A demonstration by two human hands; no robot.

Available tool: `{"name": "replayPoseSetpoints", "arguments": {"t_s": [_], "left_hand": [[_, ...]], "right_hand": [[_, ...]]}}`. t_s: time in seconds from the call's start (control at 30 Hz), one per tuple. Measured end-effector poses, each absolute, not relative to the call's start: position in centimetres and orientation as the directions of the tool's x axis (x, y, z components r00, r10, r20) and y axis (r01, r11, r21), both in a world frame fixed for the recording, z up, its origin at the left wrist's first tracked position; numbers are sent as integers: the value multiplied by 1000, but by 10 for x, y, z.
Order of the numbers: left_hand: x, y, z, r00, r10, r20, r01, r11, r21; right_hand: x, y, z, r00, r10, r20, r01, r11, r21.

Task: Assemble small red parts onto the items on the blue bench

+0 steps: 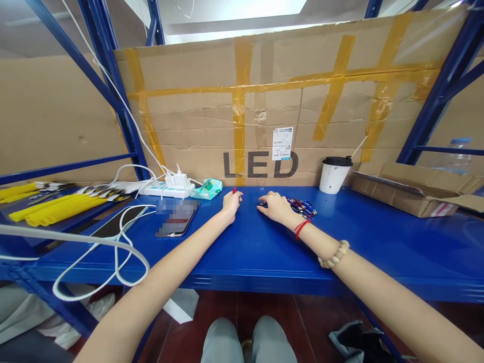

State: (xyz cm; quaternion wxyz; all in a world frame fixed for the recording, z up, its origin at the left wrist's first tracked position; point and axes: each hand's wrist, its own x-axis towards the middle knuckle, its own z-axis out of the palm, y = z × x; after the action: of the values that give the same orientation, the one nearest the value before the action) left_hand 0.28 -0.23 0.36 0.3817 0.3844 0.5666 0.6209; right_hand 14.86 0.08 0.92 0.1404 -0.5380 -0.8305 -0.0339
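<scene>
My left hand (230, 203) rests on the blue shelf (264, 247) with its fingers closed around a small red item (234, 190) that sticks up from the fist. My right hand (275, 206) lies palm down a little to the right, its fingers spread over the near edge of a pile of small red and blue keychain-like items (302, 205). Whether it grips any of them is hidden. A red string and a bead bracelet circle that wrist.
A white paper cup with a black lid (334, 174) stands at the back right, beside a flat cardboard box (412, 189). A phone (176, 220), a tablet (118, 222), a power strip (166, 188) with white cables, a wipes pack (208, 188) and yellow sticks (56, 207) lie left. Taped cardboard forms the back wall.
</scene>
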Motion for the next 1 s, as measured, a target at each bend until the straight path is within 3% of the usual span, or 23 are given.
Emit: {"name": "replayPoseSetpoints", "arguments": {"t_s": [0.3,0.6,1.0], "left_hand": [[4,-4,5,-395,917,53,-14,-64,998],[5,-5,7,-356,934,27,-25,-39,999],[9,-8,5,-320,940,121,68,-105,992]], "right_hand": [[152,5,12,-386,881,274,901,424,-93],[153,3,18,-324,916,236,897,377,-232],[151,3,17,-334,916,221,896,382,-227]]}}
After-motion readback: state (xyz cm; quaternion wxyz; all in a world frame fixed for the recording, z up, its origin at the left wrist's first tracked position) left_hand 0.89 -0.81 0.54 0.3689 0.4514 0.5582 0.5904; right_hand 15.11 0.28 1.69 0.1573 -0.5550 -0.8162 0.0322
